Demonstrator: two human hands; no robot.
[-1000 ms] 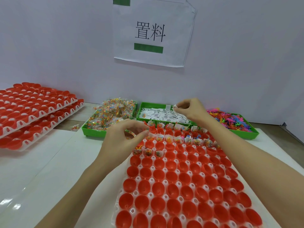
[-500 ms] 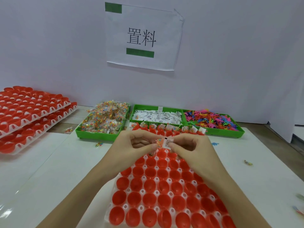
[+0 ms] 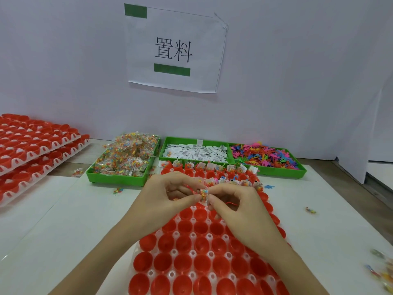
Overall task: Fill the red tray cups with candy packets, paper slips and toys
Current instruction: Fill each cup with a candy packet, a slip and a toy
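Observation:
A red tray of cups [image 3: 191,258] lies before me; its far rows hold packets and slips, the near cups are bare. My left hand [image 3: 168,196] and my right hand [image 3: 236,207] meet above the tray's middle. Together they pinch a small candy packet with a white paper slip [image 3: 203,194] between fingertips. Behind the tray stand three green bins: candy packets [image 3: 125,158], paper slips [image 3: 195,151] and colourful plastic toys [image 3: 263,156].
Stacked red cup trays [image 3: 32,150] sit at the left. Loose packets lie on the white table [image 3: 63,220] near the bins [image 3: 118,190] and at the right [image 3: 311,210]. A paper sign [image 3: 174,50] hangs on the back wall.
My right hand came back from the slip bin with a slip and met my left hand over the tray. The camera view tilted slightly.

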